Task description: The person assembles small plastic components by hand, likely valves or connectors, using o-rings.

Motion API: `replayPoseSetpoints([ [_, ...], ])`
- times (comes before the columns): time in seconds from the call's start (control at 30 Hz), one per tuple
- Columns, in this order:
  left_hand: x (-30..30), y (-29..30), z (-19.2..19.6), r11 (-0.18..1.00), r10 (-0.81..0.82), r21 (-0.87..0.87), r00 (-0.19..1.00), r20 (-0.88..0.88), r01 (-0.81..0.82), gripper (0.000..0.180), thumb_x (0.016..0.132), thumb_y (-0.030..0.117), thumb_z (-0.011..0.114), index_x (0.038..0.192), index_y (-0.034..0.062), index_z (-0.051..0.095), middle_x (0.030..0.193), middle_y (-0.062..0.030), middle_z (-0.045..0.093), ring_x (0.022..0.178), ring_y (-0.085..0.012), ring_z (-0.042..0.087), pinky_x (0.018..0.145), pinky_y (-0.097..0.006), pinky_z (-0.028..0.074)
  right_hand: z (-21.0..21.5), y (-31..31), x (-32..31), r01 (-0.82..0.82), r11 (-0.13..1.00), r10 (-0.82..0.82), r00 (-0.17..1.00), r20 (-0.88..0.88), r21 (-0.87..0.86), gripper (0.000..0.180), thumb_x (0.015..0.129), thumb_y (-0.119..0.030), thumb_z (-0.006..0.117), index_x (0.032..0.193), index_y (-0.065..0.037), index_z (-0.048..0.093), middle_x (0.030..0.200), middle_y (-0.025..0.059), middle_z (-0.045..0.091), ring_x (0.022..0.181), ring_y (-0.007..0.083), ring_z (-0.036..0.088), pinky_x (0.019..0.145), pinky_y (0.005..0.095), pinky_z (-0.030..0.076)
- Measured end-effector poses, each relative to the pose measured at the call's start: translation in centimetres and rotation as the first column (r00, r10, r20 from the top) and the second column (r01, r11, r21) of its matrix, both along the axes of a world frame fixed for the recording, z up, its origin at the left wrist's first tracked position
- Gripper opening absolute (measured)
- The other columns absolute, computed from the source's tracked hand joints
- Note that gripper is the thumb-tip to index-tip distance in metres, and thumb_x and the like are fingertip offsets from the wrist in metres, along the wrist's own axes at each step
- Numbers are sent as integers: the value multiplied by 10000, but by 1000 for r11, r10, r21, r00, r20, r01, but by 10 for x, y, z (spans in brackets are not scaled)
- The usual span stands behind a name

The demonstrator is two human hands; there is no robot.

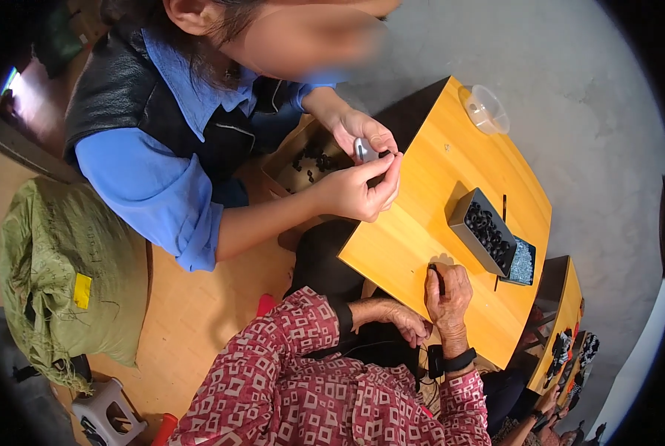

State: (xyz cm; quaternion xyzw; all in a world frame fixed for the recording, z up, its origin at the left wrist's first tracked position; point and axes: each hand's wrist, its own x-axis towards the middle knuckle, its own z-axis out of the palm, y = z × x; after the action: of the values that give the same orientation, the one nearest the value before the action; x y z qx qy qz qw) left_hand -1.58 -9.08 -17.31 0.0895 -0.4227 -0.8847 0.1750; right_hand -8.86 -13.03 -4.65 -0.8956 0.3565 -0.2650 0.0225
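Note:
My right hand (450,297) rests on the yellow wooden table (399,223) near its front edge. Its fingers are curled, and something small and dark shows at the fingertips, too little of it to name. My left hand (408,323) hangs just off the table edge by my lap, fingers loosely apart, holding nothing that I can see. Beyond my right hand stands a grey rectangular bin (472,241) filled with small black round parts (488,227). Beside it is a dark tray (533,262) of small clear pieces (523,260).
Across the corner, another person's hands (362,178) hold a pale rounded object (363,150) and a small dark piece. A clear plastic tub (487,110) sits at the far edge. A box (288,160) with black parts, a green sack (79,267) and a stool (109,412) are on the left.

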Motion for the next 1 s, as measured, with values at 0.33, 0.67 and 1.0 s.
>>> replayPoseSetpoints([
  [0.33,3,-2,5,999,39,-24,999,-8,-39,285,875,280,609,986,19,639,891,-90,676,790,-188,677,713,-274,535,4,0,3,28,999,-27,999,-22,33,123,770,7,635,886,6,597,712,159,525,623,319,531,552,377,432],
  [0.67,3,-2,3,999,51,-5,995,-82,-51,282,869,283,615,963,19,640,883,-105,678,779,-194,675,698,-261,532,7,3,3,61,995,-55,996,-71,74,161,755,17,665,900,-7,600,750,143,565,676,318,557,610,378,476],
  [1.0,6,-1,7,996,86,24,994,-64,-85,247,854,240,635,901,-2,658,816,-120,683,751,-206,675,683,-261,540,7,3,4,65,995,-58,995,-83,77,169,756,17,662,911,-5,598,737,140,554,658,313,547,592,375,468],
])
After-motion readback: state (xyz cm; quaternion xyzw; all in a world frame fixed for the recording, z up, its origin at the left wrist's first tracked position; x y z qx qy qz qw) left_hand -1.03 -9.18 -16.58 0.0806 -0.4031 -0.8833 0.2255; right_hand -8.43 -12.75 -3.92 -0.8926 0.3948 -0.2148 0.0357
